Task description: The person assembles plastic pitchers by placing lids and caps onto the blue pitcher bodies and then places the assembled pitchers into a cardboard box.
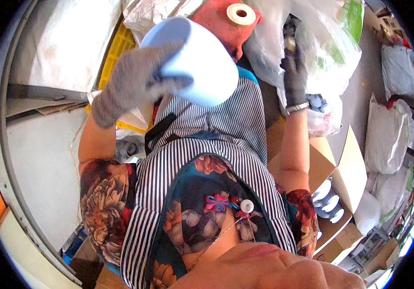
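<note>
My left hand (pixel 132 82), in a grey knit glove and blurred a little, grips a smooth light-blue plastic cup-shaped container (pixel 211 67) by its rim. The container is tilted above my lap, its open end toward the left hand. At the right, my right hand (pixel 294 77), in a dark glove, reaches up against a clear plastic bag (pixel 330 53). Its fingers are shadowed and partly covered by the film, so I cannot make out what they hold. Beneath the bag, by my right wrist, small light-blue pieces (pixel 318 102) show through another clear bag.
Beyond the container, a cream-coloured roll (pixel 241 14) rests on red cloth (pixel 216 21). An open cardboard box (pixel 349 166) with several light-blue parts (pixel 329 200) stands by my right arm. White sacks (pixel 385 135) lie farther right. A yellow crate (pixel 119 50) and white panel (pixel 43 173) are left.
</note>
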### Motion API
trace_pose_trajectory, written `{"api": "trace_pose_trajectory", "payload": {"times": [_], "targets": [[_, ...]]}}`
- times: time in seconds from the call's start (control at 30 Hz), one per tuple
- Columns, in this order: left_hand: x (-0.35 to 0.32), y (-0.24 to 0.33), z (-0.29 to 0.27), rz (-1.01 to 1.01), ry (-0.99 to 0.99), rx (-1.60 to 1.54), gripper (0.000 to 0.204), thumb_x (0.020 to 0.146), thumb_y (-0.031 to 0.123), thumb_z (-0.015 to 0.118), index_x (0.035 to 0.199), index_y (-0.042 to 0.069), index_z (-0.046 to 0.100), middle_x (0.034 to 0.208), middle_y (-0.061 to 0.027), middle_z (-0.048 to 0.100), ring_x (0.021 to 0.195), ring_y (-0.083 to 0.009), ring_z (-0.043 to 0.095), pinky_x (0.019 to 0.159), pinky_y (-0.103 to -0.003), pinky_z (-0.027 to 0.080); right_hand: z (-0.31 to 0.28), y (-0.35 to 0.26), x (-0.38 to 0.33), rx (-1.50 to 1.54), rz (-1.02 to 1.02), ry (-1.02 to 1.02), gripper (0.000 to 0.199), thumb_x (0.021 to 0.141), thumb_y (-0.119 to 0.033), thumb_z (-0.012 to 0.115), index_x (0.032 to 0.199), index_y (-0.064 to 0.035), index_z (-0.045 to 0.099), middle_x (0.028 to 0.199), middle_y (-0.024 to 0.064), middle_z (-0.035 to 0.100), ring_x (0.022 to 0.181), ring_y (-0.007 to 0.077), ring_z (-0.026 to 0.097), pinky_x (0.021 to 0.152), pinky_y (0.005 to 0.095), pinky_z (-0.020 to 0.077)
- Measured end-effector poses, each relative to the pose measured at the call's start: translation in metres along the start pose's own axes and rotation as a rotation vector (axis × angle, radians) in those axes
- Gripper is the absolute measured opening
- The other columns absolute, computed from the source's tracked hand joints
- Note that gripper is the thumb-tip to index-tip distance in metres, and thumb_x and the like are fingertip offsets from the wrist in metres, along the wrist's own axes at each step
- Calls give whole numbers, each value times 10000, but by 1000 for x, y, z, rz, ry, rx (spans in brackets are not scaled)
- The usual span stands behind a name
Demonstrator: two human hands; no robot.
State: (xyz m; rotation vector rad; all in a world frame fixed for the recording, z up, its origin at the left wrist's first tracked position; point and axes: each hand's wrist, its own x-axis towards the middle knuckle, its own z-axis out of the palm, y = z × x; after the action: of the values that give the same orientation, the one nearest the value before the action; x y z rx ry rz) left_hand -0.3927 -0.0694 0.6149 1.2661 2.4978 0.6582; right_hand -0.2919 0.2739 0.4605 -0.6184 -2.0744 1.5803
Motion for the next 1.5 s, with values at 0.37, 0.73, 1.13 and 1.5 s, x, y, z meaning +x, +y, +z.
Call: {"api": "trace_pose_trajectory", "payload": {"times": [0.37, 0.73, 1.13, 1.5], "targets": [[-26, 54, 18, 495, 148, 267, 253, 667, 259, 743, 920, 258, 729, 941, -13, 572, 1024, -215, 553, 1084, -602, 301, 102, -12, 41, -1013, -1092, -111, 383, 848, -358, 564, 1172, -161, 618, 1288, 99, 525, 1139, 290, 504, 884, 458, 434], [-16, 35, 28, 510, 223, -462, 361, 824, 352, 689, 1029, 72, 590, 1334, -306, 469, 1247, -476, 446, 1055, -530, 325, -75, 18, 219, -1191, -209, -74, 453, 850, -330, 569, 1233, -88, 565, 1229, 232, 575, 1101, 414, 567, 930, 470, 467], [-19, 44, 38, 70, 508, -760, 462, 920, 342, 503, 1238, 8, 490, 1334, -275, 485, 1230, -375, 482, 1052, -465, 343, -72, 101, 299, -1280, -89, 47, 465, 950, -303, 435, 1366, -99, 465, 1308, 169, 546, 1190, 351, 529, 1007, 417, 416], [-12, 53, 54, 148, 412, -1006, 577, 959, 359, 456, 1345, -69, 440, 1331, -206, 522, 1244, -291, 495, 1089, -390, 341, -133, -154, 43, -5, -489, 25, 316, 809, -109, 734, 1086, 14, 643, 1406, 102, 413, 1151, 208, 516, 959, 334, 450]]}}
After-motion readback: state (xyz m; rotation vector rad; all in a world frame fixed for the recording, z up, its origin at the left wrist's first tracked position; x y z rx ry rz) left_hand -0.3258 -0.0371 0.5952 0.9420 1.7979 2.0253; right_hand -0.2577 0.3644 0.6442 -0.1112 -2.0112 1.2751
